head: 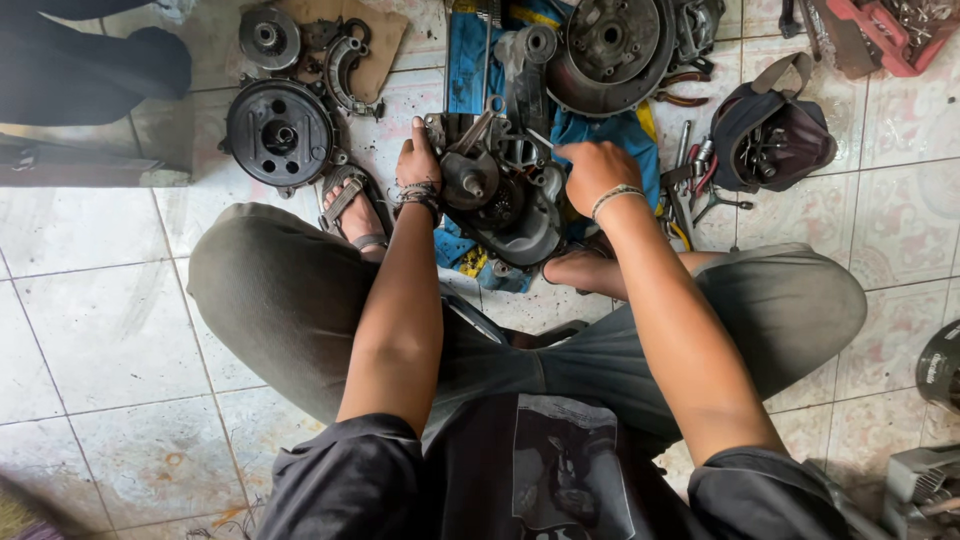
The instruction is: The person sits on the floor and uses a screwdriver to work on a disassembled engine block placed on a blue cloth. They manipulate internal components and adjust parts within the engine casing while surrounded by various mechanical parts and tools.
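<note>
The engine case point(500, 190) is seen on a blue cloth point(470, 60) at 12 o'clock, between the two feet. The left hand point(418, 158) is pressed on the case's left edge, fingers together, index finger pointing up. The right hand point(595, 170) is curled at the case's right edge; a thin tool point(540, 138) is pinched in it, its tip at the case's top. A round hub point(279, 132) lies at 10 o'clock, apart from the left hand, a brake shoe point(345, 62) just above it. A drum point(610, 50) lies at 1 o'clock, near the case. A dark cap point(770, 135) and loose tools point(690, 160) crowd 2 o'clock. Bare tile point(90, 300) is noted at 8 o'clock.
</note>
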